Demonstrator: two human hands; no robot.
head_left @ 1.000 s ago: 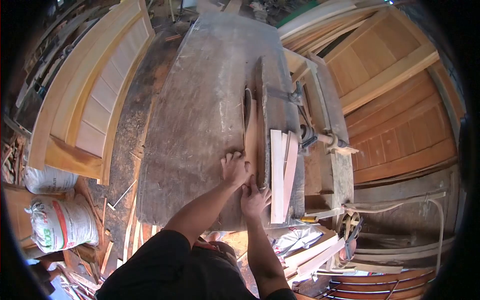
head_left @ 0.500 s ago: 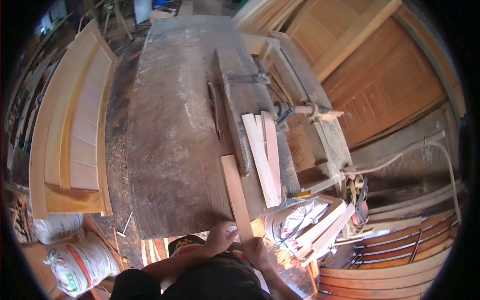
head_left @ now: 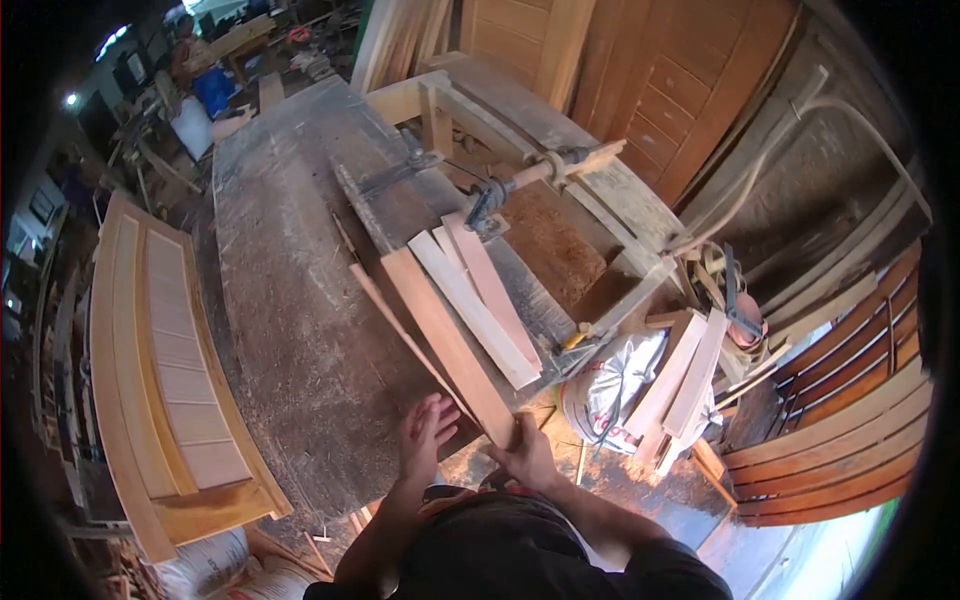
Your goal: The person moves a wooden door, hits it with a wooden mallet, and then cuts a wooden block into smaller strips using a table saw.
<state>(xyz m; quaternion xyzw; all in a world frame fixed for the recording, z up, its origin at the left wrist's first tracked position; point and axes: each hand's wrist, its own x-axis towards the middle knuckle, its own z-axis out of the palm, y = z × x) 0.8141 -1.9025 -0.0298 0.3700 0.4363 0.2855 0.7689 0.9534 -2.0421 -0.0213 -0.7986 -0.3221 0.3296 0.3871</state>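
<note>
My right hand (head_left: 526, 454) grips the near end of a long flat wooden board (head_left: 445, 340), thumb over its edge. The board lies along the wooden fence (head_left: 362, 212) of a dark table saw top (head_left: 290, 330). To the left of the board runs a thin wooden strip (head_left: 400, 327), its near end close to my left hand. My left hand (head_left: 427, 437) is open, fingers apart, over the table's near edge; it holds nothing that I can see. Right of the board rest a few pale wooden pieces (head_left: 475, 310).
A clamp (head_left: 495, 195) sits on the fence side, before a frame with sawdust (head_left: 550, 240). A panelled door (head_left: 165, 370) stands at left. More doors (head_left: 680, 100) lean behind. Sacks (head_left: 610, 385) and boards (head_left: 690, 385) are at right. A person (head_left: 187, 45) is far back.
My view has turned, shifting the table leftward. My left hand has come off the board and opened. A thin strip now lies apart along the board's left side. My right hand stays on the board.
</note>
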